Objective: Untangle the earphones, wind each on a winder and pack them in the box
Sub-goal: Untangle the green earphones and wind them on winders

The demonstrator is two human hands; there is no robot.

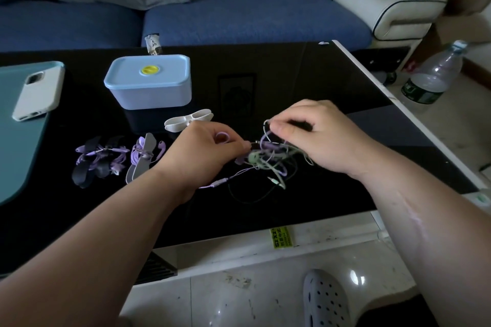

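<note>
Black bench (pixel 292 82): lidded box (pixel 148 82) at the back, phone (pixel 37 90) far left, bottle (pixel 433 74) on the floor to the right. A dark wound set (pixel 99 159) and a grey wound set (pixel 144 156) lie left of the hands, with a bare white winder (pixel 188 119) just behind the left hand (pixel 202 151). Both forearms reach in, palms down, over the tangle (pixel 268 159) at mid-bench. The left grip pinches cord at the tangle's left edge. The right hand (pixel 313 135) arches above, its grip pinching a pale loop (pixel 266 127) that stands up from the knot.
</note>
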